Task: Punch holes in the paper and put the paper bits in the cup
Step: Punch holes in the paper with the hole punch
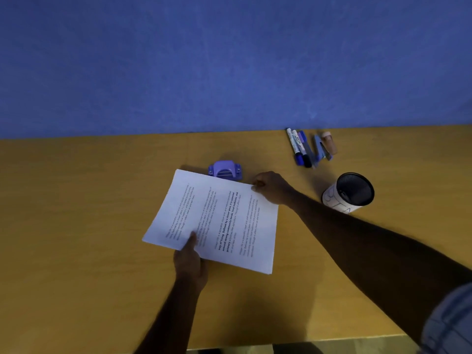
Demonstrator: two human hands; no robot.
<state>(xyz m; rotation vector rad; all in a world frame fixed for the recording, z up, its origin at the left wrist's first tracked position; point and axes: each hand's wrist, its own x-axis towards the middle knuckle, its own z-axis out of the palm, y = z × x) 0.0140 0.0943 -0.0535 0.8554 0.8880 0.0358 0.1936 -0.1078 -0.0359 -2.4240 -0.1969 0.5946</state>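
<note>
A blue wall (pixel 229 60) backs the wooden table (pixel 76 226). The paper (pixel 217 221), long axis slanting, is pinched by the left hand (pixel 190 261) and right hand (pixel 272 187). Beyond: hole punch (pixel 224 170). Right: cup (pixel 350 191).

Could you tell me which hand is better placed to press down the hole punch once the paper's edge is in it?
Probably the right hand: it grips the paper's far corner right beside the hole punch. The left hand holds the near edge, farther away.
</note>
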